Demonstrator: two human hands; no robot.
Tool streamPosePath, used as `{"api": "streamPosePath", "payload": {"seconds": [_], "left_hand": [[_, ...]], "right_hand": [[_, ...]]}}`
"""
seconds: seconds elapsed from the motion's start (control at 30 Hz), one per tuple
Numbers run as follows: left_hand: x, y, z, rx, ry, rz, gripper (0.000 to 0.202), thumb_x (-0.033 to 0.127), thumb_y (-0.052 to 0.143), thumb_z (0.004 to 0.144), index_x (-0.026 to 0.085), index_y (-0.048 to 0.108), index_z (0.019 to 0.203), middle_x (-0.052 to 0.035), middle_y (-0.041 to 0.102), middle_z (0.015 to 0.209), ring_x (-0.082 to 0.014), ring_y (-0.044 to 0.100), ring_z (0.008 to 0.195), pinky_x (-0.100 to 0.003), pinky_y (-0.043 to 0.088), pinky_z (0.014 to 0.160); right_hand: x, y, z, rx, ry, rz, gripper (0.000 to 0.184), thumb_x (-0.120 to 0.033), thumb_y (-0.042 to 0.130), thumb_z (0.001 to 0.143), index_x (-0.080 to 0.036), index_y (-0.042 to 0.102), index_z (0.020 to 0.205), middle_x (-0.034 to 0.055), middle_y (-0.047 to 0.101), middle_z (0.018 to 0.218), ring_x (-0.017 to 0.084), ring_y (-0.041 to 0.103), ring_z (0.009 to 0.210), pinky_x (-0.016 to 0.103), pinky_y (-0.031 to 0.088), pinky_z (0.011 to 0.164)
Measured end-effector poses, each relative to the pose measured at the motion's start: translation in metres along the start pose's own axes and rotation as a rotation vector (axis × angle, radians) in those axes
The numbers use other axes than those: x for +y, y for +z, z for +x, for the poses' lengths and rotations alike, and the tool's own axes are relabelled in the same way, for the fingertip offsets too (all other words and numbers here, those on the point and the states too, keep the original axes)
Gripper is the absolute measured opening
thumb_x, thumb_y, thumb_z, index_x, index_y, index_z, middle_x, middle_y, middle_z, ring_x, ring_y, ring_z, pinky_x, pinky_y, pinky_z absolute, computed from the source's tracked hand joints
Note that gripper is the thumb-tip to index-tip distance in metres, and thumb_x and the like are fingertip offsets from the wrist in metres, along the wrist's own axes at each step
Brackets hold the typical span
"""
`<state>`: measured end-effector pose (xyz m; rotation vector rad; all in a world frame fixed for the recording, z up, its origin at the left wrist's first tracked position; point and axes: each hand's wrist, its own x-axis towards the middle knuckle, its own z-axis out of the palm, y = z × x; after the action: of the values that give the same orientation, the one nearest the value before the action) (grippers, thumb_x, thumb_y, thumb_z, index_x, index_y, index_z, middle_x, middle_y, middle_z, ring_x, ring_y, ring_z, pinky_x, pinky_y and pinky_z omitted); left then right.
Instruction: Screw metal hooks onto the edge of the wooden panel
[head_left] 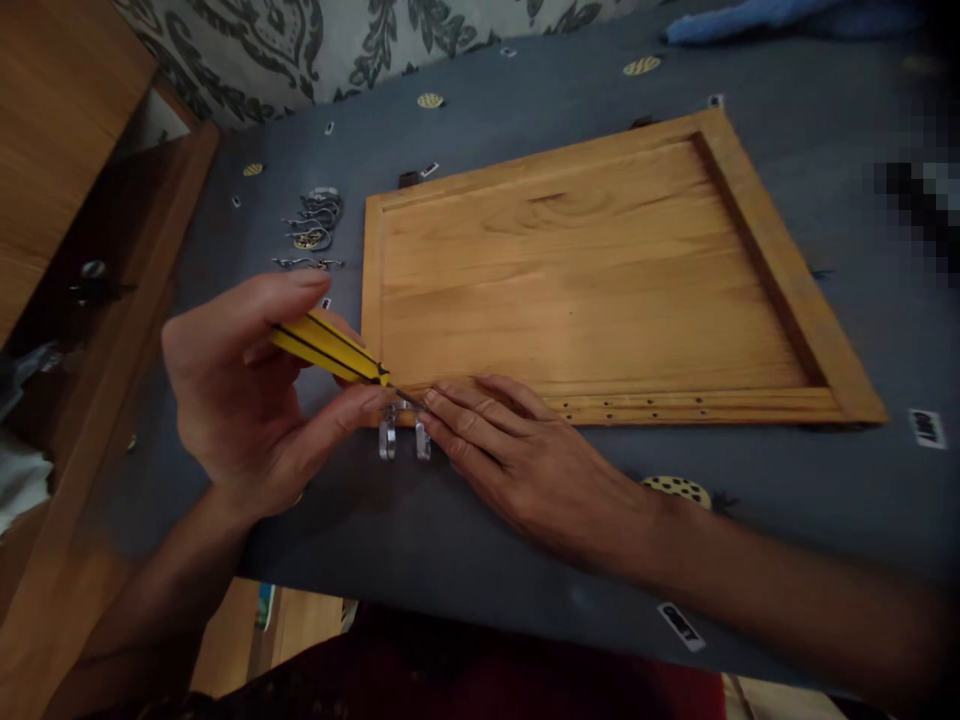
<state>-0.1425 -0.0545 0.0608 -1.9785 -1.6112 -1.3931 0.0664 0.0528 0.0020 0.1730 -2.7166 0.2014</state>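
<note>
My left hand [251,400] is closed around the yellow handle of a screwdriver [326,348]. Its thin shaft slants down to the right, and the tip meets the lower left edge of a framed wooden panel [592,270]. Shiny metal hooks [387,435] hang over that edge, just beneath the tip. Across the lower rail lies my right hand [517,455], fingers stretched out and fingertips by the screwdriver tip and the hooks. Its thumb is hidden, as is whatever lies under the fingertips. Small dark holes dot the rail to the right of this hand.
Several more metal hooks [319,220] lie in a row left of the panel. A grey patterned cloth [480,540] covers the table. Blue fabric [750,18] lies at the back right. A wooden cabinet with an open compartment [90,240] borders the left side; patterned wallpaper is behind.
</note>
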Motion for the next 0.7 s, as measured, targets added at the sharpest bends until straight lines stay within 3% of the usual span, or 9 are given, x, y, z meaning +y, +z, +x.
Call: {"api": "streamPosePath", "payload": {"seconds": [0.1, 0.2, 0.3, 0.43, 0.57, 0.7], "left_hand": [[0.002, 0.002, -0.001, 0.076, -0.03, -0.011, 0.077, 0.009, 0.087, 0.059, 0.034, 0.058, 0.126, -0.0006, 0.058, 0.117, -0.0277, 0.071, 0.095, -0.05, 0.066, 0.079], [0.007, 0.0, -0.001, -0.04, -0.144, -0.107, 0.082, 0.0, 0.079, 0.066, 0.039, 0.05, 0.132, 0.0, 0.05, 0.129, -0.0236, 0.073, 0.089, -0.051, 0.066, 0.078], [0.009, -0.002, -0.002, -0.101, -0.21, -0.133, 0.086, -0.002, 0.076, 0.068, 0.041, 0.044, 0.135, -0.0015, 0.043, 0.135, -0.0255, 0.073, 0.094, -0.05, 0.066, 0.08], [0.005, -0.002, -0.002, -0.07, -0.174, -0.164, 0.082, 0.004, 0.082, 0.066, 0.039, 0.048, 0.132, -0.001, 0.047, 0.13, -0.0266, 0.072, 0.094, -0.052, 0.066, 0.078], [0.003, -0.001, 0.001, -0.014, -0.041, -0.015, 0.085, 0.009, 0.087, 0.06, 0.034, 0.051, 0.133, -0.0019, 0.048, 0.123, -0.035, 0.062, 0.115, -0.055, 0.064, 0.082], [0.012, 0.001, 0.003, -0.102, -0.159, -0.083, 0.083, 0.005, 0.08, 0.069, 0.039, 0.045, 0.136, -0.0014, 0.044, 0.131, -0.0261, 0.071, 0.097, -0.052, 0.066, 0.08]], "right_hand": [[0.0, 0.0, 0.0, 0.004, 0.001, 0.013, 0.038, -0.008, 0.052, 0.092, -0.001, 0.057, 0.129, 0.0182, 0.058, 0.137, 0.032, 0.053, 0.128, 0.051, 0.044, 0.107], [0.0, 0.0, 0.0, -0.007, -0.003, 0.017, 0.039, -0.008, 0.051, 0.092, -0.001, 0.056, 0.13, 0.0183, 0.057, 0.138, 0.032, 0.052, 0.129, 0.052, 0.044, 0.106], [0.0, 0.0, 0.0, -0.018, -0.005, 0.012, 0.038, -0.008, 0.048, 0.094, -0.002, 0.056, 0.131, 0.0178, 0.056, 0.139, 0.03, 0.05, 0.131, 0.052, 0.043, 0.107], [0.0, 0.0, -0.001, -0.012, -0.004, 0.02, 0.037, -0.009, 0.049, 0.094, -0.002, 0.057, 0.129, 0.0178, 0.058, 0.137, 0.03, 0.051, 0.13, 0.052, 0.043, 0.107], [0.0, 0.0, -0.001, -0.003, -0.001, 0.033, 0.038, -0.008, 0.053, 0.092, -0.001, 0.057, 0.129, 0.0183, 0.058, 0.137, 0.032, 0.052, 0.129, 0.052, 0.043, 0.107], [0.001, 0.0, -0.001, -0.018, 0.004, 0.009, 0.038, -0.009, 0.048, 0.094, -0.005, 0.057, 0.13, 0.0165, 0.057, 0.139, 0.029, 0.051, 0.131, 0.051, 0.043, 0.108]]}}
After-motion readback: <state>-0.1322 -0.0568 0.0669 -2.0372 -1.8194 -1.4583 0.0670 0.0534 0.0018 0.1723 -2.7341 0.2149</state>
